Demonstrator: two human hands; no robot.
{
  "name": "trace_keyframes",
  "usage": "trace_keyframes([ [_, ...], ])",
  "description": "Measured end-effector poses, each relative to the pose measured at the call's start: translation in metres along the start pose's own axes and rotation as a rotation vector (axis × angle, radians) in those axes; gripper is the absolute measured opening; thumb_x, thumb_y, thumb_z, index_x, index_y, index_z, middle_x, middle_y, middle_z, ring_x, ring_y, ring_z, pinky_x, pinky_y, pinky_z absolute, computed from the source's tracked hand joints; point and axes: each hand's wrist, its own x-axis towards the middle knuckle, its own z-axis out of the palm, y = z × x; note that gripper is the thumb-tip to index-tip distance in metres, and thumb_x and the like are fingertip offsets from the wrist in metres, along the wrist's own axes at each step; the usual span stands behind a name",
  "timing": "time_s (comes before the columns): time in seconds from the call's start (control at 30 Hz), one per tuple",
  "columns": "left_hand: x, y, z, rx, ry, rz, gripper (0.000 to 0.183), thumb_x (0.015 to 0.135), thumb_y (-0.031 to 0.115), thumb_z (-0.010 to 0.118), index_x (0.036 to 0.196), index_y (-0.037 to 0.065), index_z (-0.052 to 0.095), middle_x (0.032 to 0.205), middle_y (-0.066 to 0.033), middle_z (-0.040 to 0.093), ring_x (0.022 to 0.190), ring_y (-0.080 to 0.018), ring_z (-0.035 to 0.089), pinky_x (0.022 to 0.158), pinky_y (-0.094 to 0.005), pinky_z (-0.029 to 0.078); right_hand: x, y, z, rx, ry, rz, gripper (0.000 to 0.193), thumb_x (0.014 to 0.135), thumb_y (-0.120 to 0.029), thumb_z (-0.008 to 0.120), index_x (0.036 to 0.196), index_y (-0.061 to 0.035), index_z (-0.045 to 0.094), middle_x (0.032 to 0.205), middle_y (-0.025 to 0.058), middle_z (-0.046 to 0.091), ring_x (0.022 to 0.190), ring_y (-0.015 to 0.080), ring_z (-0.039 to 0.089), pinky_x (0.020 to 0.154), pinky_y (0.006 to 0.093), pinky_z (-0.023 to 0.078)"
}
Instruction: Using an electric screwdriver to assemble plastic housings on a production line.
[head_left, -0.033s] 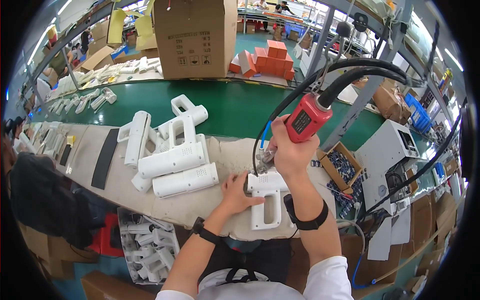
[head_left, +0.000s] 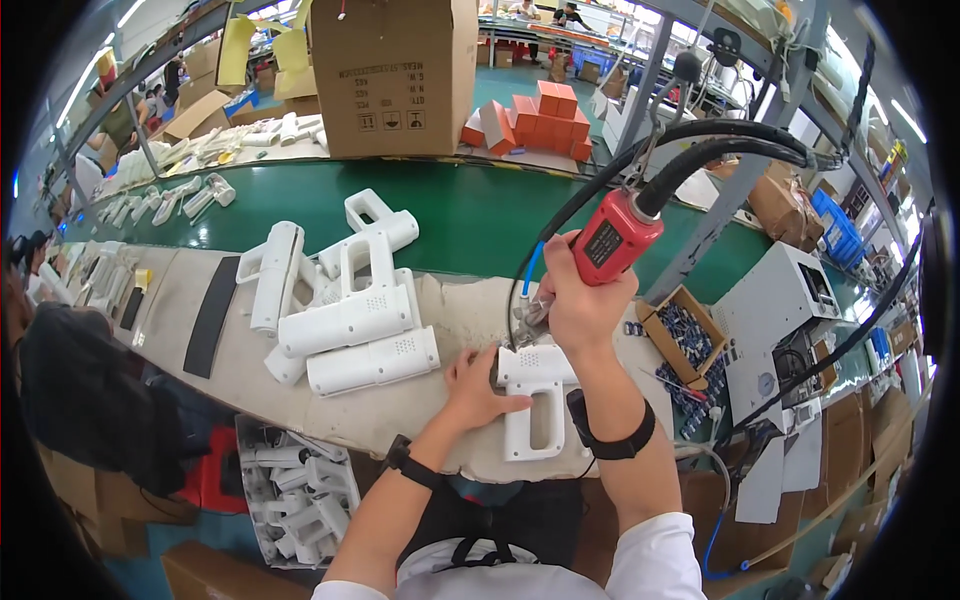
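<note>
1. The right hand (head_left: 580, 300) has its grip wrapped tight round a red driver (head_left: 617, 238), held upright with its tip pointing down at a white housing (head_left: 537, 400).
2. A thick black hose (head_left: 740, 150) runs from the driver's top up and away to the right; a thin blue tube (head_left: 530, 270) hangs beside the hand.
3. The housing lies flat on the worktop (head_left: 440, 300), near the front edge, its handle pointing toward the person.
4. The left hand (head_left: 480, 390) presses on the housing's left end, fingers spread flat, grip closed on nothing.
5. Both wrists wear a black band.
6. To the left on the worktop is a pile of finished white housings (head_left: 350, 310), stacked and touching each other.
7. A black strip (head_left: 212, 315) lies further left on the same cloth.
8. Right of the housing sits a small open box of screws (head_left: 685, 335).
9. Beyond the worktop runs a green belt (head_left: 480, 215), with a big cardboard carton (head_left: 395, 75) at its far side.
10. Below the near edge, a bin (head_left: 300, 490) holds more white parts.
</note>
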Motion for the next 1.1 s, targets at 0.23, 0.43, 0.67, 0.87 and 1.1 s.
trace_keyframes([
  [0.23, 0.000, -0.003, 0.001, -0.007, -0.008, -0.006, 0.109, 0.055, 0.056, 0.082, 0.137, 0.000, 0.037, 0.137, -0.0262, 0.031, 0.130, -0.0405, 0.025, 0.110, -0.0489, 0.012, 0.004, 0.034, 0.009, 0.018, -0.004, 0.113, 0.010, 0.083, -0.006, 0.064, 0.081, 0.0013, 0.058, 0.055, 0.0026, 0.054, 0.042, 0.0090, 0.049, 0.041, 0.0235, 0.039],
  [0.43, 0.005, 0.001, 0.001, -0.016, -0.011, 0.044, 0.102, 0.057, 0.056, 0.080, 0.133, 0.001, 0.041, 0.131, -0.0257, 0.043, 0.129, -0.0389, 0.028, 0.108, -0.0489, 0.013, -0.003, 0.060, 0.006, -0.092, -0.086, 0.056, 0.009, 0.083, -0.005, 0.063, 0.082, 0.0011, 0.057, 0.057, 0.0030, 0.054, 0.043, 0.0090, 0.051, 0.042, 0.0241, 0.041],
  [0.67, 0.002, 0.002, 0.014, -0.036, 0.092, 0.002, 0.103, 0.059, 0.057, 0.079, 0.136, 0.002, 0.039, 0.133, -0.0235, 0.044, 0.134, -0.0367, 0.026, 0.106, -0.0513, 0.011, -0.010, -0.019, -0.006, 0.013, -0.040, 0.007, 0.007, 0.082, -0.002, 0.062, 0.083, 0.0020, 0.056, 0.059, 0.0042, 0.055, 0.044, 0.0093, 0.052, 0.042, 0.0233, 0.041],
  [0.87, -0.001, -0.001, 0.009, 0.072, 0.044, 0.035, 0.109, 0.058, 0.058, 0.079, 0.141, 0.004, 0.033, 0.135, -0.0227, 0.043, 0.135, -0.0352, 0.025, 0.106, -0.0529, 0.010, -0.020, -0.013, 0.000, 0.010, -0.062, 0.043, 0.008, 0.082, -0.004, 0.063, 0.080, 0.0012, 0.057, 0.056, 0.0027, 0.054, 0.044, 0.0097, 0.052, 0.042, 0.0231, 0.040],
  [1.1, 0.008, -0.015, 0.027, 0.155, 0.060, 0.103, 0.111, 0.056, 0.063, 0.077, 0.138, 0.001, 0.035, 0.139, -0.0231, 0.038, 0.137, -0.0354, 0.021, 0.107, -0.0528, 0.010, -0.033, 0.040, -0.004, -0.095, -0.143, 0.123, 0.009, 0.083, -0.006, 0.064, 0.079, -0.0005, 0.057, 0.061, 0.0024, 0.056, 0.046, 0.0088, 0.053, 0.044, 0.0229, 0.042],
])
